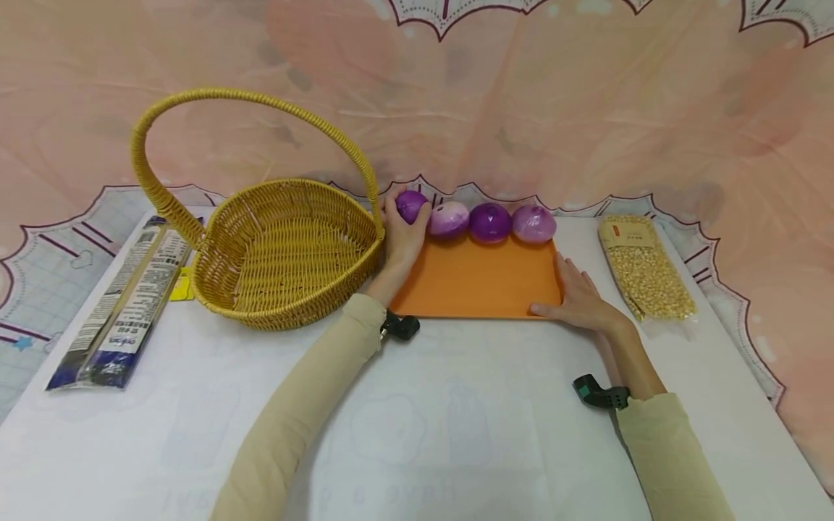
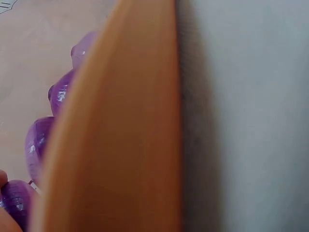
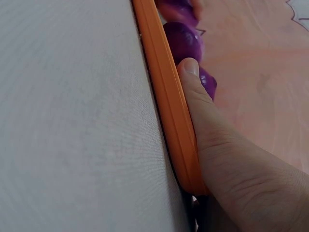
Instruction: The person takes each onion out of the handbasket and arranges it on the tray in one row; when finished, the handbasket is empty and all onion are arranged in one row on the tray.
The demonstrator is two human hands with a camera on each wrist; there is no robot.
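Note:
In the head view a row of shiny purple onions runs along the far edge of an orange tray [image 1: 485, 278]. My left hand [image 1: 405, 239] grips the leftmost onion [image 1: 412, 206] between thumb and fingers at the tray's far left corner. To its right sit a paler onion [image 1: 449, 219], a dark purple onion [image 1: 490, 222] and a light purple onion [image 1: 534, 223]. My right hand [image 1: 580, 295] rests against the tray's right end, fingers extended along the side. In the right wrist view its thumb [image 3: 193, 87] lies over the orange rim.
Left of the tray stands a yellow wicker basket [image 1: 287, 307] with a tall arched handle. A long printed packet [image 1: 124, 304] and a yellow tag [image 1: 182, 284] lie beyond it. On the right is a bag of corn kernels [image 1: 645, 268]. A patterned cloth backdrop [image 1: 521, 108] rises behind.

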